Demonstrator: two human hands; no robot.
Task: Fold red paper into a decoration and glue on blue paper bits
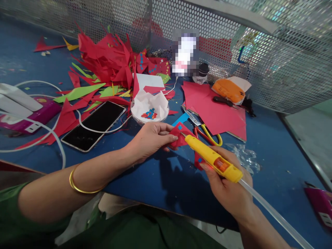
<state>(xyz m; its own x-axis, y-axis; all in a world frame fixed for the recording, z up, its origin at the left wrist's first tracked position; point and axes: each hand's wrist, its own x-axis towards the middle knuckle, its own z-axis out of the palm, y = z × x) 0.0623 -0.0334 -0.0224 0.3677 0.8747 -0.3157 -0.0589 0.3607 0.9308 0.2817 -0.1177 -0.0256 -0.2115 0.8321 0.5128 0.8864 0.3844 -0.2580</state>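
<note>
My left hand (153,140) is closed, pinching a red paper piece (184,128) between thumb and fingers; a small blue square is on it. In my right hand (230,185) is a yellow glue gun (207,152) with a clear glue stick (272,209) running out of its back. Its thin metal tip meets the red paper or hovers just over it; I cannot tell which. Part of the red paper, with another blue square, shows below the glue gun. Just behind my left hand stands a bowl (134,112) lined with white paper, holding small blue and red bits.
Scissors (193,117) lie beside stacked red sheets (207,103). Red paper scraps (106,58) heap at the back left. A dark-screened phone (94,126) lies under a white cable (55,138). A perforated metal screen (166,20) lines the back. Crumpled clear plastic (243,157) lies at right.
</note>
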